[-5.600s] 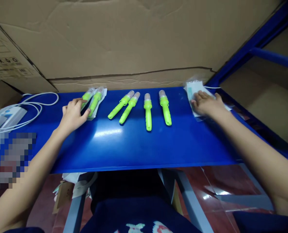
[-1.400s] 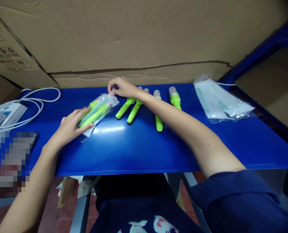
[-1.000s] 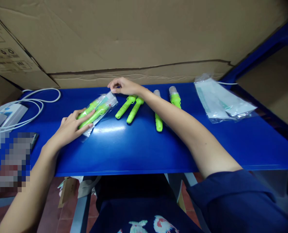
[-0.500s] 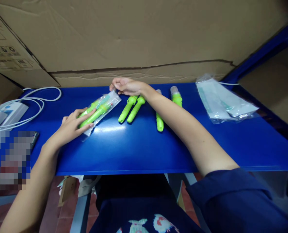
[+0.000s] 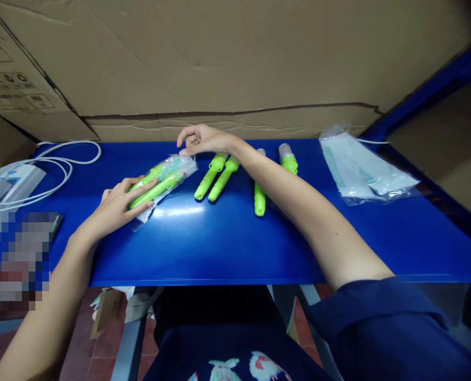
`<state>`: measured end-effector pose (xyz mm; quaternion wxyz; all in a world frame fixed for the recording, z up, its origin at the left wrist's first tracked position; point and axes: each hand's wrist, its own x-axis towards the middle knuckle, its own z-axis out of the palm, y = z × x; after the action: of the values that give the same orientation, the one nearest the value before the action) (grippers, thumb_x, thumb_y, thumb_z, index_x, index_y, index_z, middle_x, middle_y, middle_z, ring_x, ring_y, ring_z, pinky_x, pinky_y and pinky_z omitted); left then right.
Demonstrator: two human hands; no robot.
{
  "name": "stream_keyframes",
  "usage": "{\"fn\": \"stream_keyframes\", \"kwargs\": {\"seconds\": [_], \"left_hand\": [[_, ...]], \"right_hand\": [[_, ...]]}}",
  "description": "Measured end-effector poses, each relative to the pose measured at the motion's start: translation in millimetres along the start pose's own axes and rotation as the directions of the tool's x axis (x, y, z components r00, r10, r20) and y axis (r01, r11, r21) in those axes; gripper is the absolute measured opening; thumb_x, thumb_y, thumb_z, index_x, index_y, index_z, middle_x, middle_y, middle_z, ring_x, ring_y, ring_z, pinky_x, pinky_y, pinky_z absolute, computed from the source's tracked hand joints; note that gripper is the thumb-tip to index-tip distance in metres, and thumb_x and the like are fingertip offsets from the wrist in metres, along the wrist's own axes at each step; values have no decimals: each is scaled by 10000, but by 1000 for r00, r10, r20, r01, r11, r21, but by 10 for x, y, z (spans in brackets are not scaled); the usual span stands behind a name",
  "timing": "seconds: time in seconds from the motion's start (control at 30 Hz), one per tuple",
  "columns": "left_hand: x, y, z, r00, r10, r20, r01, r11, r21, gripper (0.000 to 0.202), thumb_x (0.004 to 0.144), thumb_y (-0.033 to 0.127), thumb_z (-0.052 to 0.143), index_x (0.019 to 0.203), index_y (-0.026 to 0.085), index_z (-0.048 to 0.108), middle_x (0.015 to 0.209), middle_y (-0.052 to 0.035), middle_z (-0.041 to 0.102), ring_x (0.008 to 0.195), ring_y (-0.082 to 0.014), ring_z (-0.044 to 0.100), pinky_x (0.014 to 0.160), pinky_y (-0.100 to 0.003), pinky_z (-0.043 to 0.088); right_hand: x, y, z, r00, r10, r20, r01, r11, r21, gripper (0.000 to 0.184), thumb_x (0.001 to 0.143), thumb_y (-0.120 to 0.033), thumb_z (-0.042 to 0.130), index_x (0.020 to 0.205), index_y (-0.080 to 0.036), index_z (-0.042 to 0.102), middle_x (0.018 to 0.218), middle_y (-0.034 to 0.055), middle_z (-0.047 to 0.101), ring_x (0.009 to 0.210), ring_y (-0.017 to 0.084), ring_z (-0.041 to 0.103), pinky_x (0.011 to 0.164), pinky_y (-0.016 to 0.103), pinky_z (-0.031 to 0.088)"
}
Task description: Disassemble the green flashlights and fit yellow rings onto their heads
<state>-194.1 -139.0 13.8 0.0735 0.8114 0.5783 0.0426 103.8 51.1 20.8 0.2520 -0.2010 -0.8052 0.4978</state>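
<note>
Head view: left hand [image 5: 118,200] and right hand [image 5: 198,141] at a clear plastic bag [image 5: 191,161] of lights

Cardboard sheet [image 5: 227,58] across the back, cut off at top. Blue table [image 5: 227,248] below; left end partly lost behind a pixelated patch [image 5: 9,259]. Right forearm [image 5: 299,201] masks some of the loose lights.

Flat clear bags [image 5: 349,161], far right: white sheets and teal strips inside, count unclear.

Clear plastic bag, left of centre: two lime-green lights [image 5: 166,186] side by side plus teal/white insert. One bag or two overlapped, can't tell. Lower ends partly under left hand.

Left fingers spread across bag, thumb along near side. Right fingers curled, thumb at bag's top end, index just off it; can't tell if film is pinched.

Loose lights: pair [image 5: 215,181], caps partly behind right wrist; third light [image 5: 260,200], middle hidden; fourth light [image 5: 288,159], lower handle hidden.
</note>
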Motion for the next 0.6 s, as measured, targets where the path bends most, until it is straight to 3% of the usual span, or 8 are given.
{"fn": "stream_keyframes", "kwargs": {"seconds": [0.13, 0.27, 0.4, 0.5, 0.6], "left_hand": [[-2, 18, -15, 1000, -6, 7, 6, 1000, -15, 669, 1081, 675, 351, 1682, 395, 438, 1667, -160, 490, 1521, -414, 492, 1138, -612, 423], [-1, 28, -14, 1000, -10, 9, 10, 1000, -10, 665, 1081, 666, 352, 1681, 393, 443, 1668, -158, 492, 1521, -425, 487, 1133, -619, 424], [-12, 32, 9, 1000, 7, -9, -7, 1000, 12, 643, 1091, 639, 346, 1681, 401, 439, 1678, -138, 479, 1508, -426, 499, 1143, -610, 436], [-30, 54, 19, 1000, 15, -16, -15, 999, 37, 621, 1101, 602, 356, 1681, 399, 441, 1699, -122, 461, 1497, -430, 510, 1148, -603, 448], [-46, 78, 23, 999, 25, -23, -24, 998, 56, 601, 1105, 586, 366, 1668, 400, 467, 1725, -114, 442, 1504, -423, 510, 1156, -596, 447]], "right_hand": [[-80, -43, -41, 997, 50, -61, -53, 998, -37, 495, 758, -28, 836, 1179, -162, 614, 1029, 4, 682, 816, 93, 638, 774, 195, 545], [-159, -8, -136, 984, 88, -152, -113, 980, -163, 531, 762, -3, 793, 1242, -154, 622, 1164, 55, 692, 844, 115, 676, 803, 229, 570], [-168, -81, -154, 974, 90, -207, -141, 959, -246, 372, 820, -140, 849, 1151, -133, 678, 1035, 48, 736, 857, 140, 677, 813, 244, 552], [-84, -240, 20, 980, -3, -201, -61, 949, -310, 265, 981, -361, 753, 1099, -124, 731, 1034, 70, 770, 930, 163, 674, 872, 270, 541], [64, -380, 253, 977, -7, -215, -96, 879, -467, 265, 1000, -375, 727, 1012, -113, 762, 983, 85, 771, 903, 178, 667, 872, 303, 533]]}}
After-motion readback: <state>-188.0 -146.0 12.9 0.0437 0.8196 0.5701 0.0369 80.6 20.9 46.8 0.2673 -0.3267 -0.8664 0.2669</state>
